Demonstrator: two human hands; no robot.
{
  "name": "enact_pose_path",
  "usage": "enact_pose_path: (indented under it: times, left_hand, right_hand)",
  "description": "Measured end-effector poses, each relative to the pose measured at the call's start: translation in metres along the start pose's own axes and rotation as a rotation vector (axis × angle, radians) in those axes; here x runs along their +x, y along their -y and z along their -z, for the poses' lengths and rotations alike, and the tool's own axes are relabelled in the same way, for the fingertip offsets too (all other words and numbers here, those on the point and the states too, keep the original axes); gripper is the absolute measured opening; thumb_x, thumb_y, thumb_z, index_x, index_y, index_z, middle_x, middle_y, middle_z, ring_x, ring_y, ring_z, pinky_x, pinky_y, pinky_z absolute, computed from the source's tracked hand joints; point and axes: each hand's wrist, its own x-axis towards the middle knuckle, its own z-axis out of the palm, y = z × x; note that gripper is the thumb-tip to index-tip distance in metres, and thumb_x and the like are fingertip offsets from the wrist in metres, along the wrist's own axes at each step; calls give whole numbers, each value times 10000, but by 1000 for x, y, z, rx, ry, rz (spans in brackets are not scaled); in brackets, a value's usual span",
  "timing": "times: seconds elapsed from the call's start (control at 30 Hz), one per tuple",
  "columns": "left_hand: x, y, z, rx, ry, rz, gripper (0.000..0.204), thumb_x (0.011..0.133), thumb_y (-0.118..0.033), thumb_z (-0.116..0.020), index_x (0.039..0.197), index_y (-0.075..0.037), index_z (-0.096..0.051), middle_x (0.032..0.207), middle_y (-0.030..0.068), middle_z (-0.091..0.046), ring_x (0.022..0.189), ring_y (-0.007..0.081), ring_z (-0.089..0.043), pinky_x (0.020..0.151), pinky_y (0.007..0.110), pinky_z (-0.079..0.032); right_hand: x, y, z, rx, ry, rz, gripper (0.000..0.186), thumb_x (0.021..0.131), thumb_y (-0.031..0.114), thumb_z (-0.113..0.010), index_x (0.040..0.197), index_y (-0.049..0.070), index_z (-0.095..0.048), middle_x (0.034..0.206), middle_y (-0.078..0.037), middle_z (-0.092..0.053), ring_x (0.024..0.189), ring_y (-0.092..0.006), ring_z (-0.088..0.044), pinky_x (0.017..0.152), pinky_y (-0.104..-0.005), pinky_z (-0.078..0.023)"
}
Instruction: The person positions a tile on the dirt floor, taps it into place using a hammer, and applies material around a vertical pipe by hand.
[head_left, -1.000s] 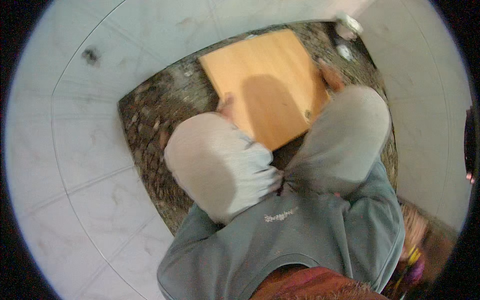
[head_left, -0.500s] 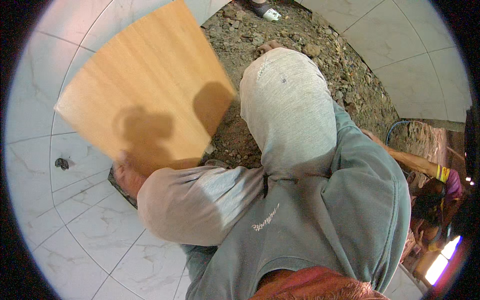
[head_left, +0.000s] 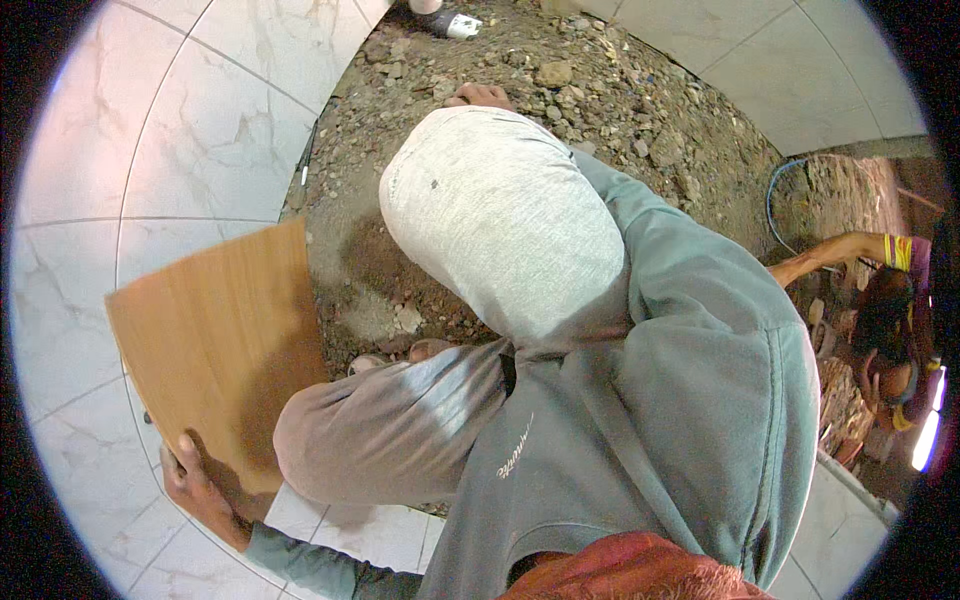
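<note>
Head view: right hand hidden (knee-blocked)

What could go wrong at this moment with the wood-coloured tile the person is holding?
The left hand alone grips the wood-coloured tile by its lower corner, so it could slip and chip on the white floor tiles. The person squats beside a loose rubble bed, so footing may shift. The right hand is mostly hidden behind a knee, so it gives the tile no support.

White marbled floor tiles, grey grout lines; bare rubble patch, scattered stones; daylight
</note>
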Motion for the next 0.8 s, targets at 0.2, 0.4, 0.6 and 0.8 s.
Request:
enact_pose_path:
  times: [0.2,0.4,0.6,0.8]
  left_hand:
    - [2,40,4,80,78,40,490,993,-486,-646,1001,4,-654,823,41,-566,769,150,-475,677,317,-387]
    - [29,66,-16,115,181,-5,489,997,-479,-639,1010,10,-659,814,35,-546,763,163,-462,677,328,-391]
    - [71,82,-17,252,147,-147,403,971,-374,-691,1043,22,-661,803,87,-593,750,199,-485,689,363,-423]
    - [108,111,-7,675,196,58,419,967,-340,-710,1157,28,-645,860,140,-653,752,256,-581,742,374,-480]
  right_hand:
    - [8,-14,-27,57,-24,-69,401,1020,418,-500,1362,231,-595,1376,-102,-519,1304,-299,-523,1047,-599,-385]
    - [8,-11,-27,-51,8,-86,411,1020,419,-500,1383,246,-585,1372,-107,-527,1347,-293,-488,1088,-586,-352]
    - [3,5,0,-29,77,-96,427,996,423,-532,1394,274,-566,1395,-115,-497,1384,-321,-452,1117,-604,-315]
    - [0,11,15,3,86,-75,427,987,376,-565,1395,248,-557,1377,-105,-518,1368,-293,-465,1126,-571,-303]
